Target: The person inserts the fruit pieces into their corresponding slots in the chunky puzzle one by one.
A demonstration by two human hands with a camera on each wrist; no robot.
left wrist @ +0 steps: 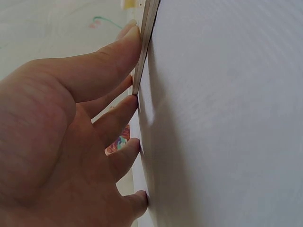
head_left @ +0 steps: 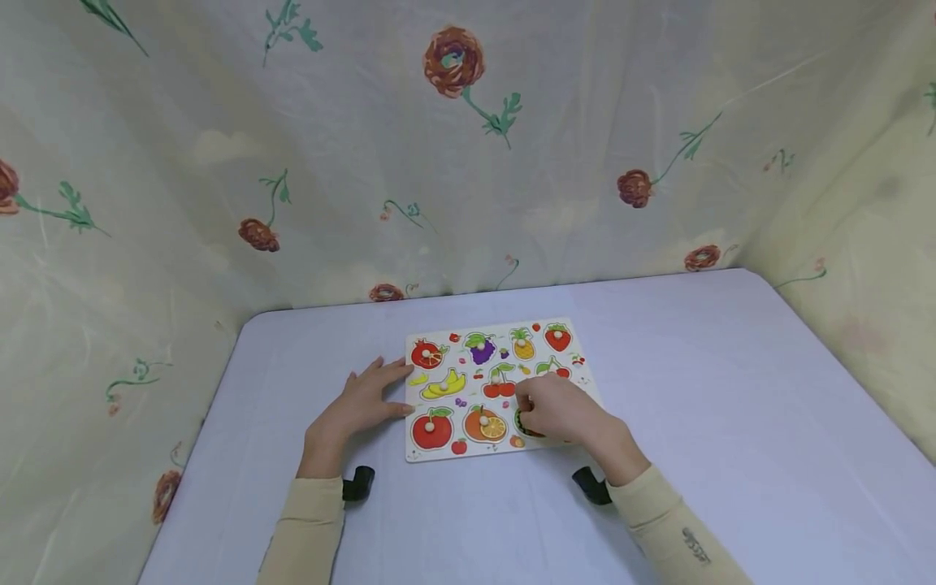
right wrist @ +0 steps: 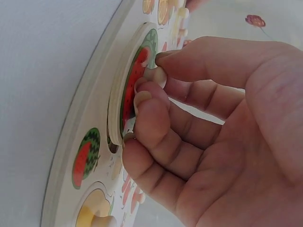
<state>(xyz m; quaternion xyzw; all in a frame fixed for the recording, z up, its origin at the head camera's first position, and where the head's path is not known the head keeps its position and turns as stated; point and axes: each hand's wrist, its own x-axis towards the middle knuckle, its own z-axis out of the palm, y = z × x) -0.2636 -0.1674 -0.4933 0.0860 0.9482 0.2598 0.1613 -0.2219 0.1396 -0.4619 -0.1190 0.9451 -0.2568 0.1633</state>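
Observation:
A white wooden fruit puzzle board [head_left: 483, 450] lies on the table with knobbed pieces in it. My right hand [head_left: 559, 406] is over its lower right part. In the right wrist view, thumb and fingers pinch the small round knob [right wrist: 156, 76] of a watermelon piece [right wrist: 129, 94], which stands tilted and partly raised above the board face. From above, this hand hides most of that piece. At the board's left edge, my left hand [head_left: 361, 398] is spread, its thumb [left wrist: 113, 59] and index finger touching the edge, the other fingers extended along the tablecloth.
Around the watermelon sit other pieces: an orange [head_left: 485, 424], an apple [head_left: 431, 429], bananas [head_left: 443, 385], grapes [head_left: 480, 348] and a strawberry [head_left: 558, 337]. Black wrist devices [head_left: 358, 484] jut from both sleeves. A flowered curtain [head_left: 512, 162] surrounds the white-covered table [head_left: 695, 366].

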